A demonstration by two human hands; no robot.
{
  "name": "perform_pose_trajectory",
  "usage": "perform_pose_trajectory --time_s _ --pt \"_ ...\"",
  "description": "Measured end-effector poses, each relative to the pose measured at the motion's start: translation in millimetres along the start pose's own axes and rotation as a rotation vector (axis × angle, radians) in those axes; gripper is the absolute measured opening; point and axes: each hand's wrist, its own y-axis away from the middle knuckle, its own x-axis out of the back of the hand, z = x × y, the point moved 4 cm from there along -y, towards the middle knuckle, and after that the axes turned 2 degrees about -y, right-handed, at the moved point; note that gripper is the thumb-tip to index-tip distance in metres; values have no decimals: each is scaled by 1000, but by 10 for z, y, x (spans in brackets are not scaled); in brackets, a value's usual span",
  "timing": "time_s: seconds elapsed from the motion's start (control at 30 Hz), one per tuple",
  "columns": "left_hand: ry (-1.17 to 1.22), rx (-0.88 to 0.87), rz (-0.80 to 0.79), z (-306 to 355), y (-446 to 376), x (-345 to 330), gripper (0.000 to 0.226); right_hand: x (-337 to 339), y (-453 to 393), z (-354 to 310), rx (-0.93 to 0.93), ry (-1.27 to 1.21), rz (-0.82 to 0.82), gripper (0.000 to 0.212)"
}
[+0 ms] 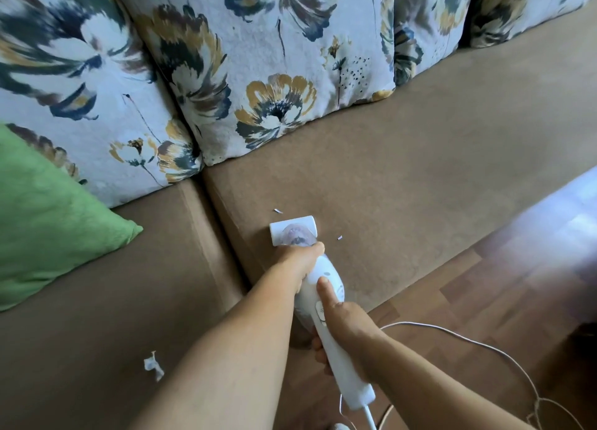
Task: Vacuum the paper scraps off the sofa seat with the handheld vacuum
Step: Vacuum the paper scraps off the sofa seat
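With the left hand (298, 261) gripping the handheld vacuum (318, 297) near its nozzle and the right hand (347, 329) wrapped round its handle on the sofa seat (403, 187), the small paper scraps (277, 210) beside the nozzle could scatter, and the crumpled scrap (153, 365) at near left risks being missed.

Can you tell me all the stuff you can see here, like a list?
handheld vacuum: one, white, nozzle down on the sofa seat
paper scraps: three, white; one beyond the nozzle, one to its right, a bigger crumpled one on the left seat
sofa seat: brown, two sections
floral cushions: several, white with blue and yellow flowers, along the back
green cushion: one, at the left
cord: one, white, trailing over the wooden floor
left hand: grips the vacuum near the nozzle
right hand: grips the handle, thumb on top
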Motion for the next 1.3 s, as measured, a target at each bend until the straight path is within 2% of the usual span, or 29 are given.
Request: perform_pose_trajectory --time_s 0.27,0.5,0.7,1.07,1.17,1.3 --pt "3 -36 49 180 13 179 77 -73 -34 -148 118 14 27 83" --pt "-26 -21 70 352 -218 391 67 -133 -62 -532 92 35 -2 74" --pt "-113 17 -10 322 -423 328 46 -148 -265 -577 40 107 42 76" --pt "-216 -46 -40 344 -385 415 43 -365 -113 -511 15 -94 68 77" --pt "-212 -127 -76 380 -316 310 76 -420 18 -419 47 -220 113 79" --pt "-353 -249 -201 528 -115 82 92 -449 167 -362 30 -412 172 81"
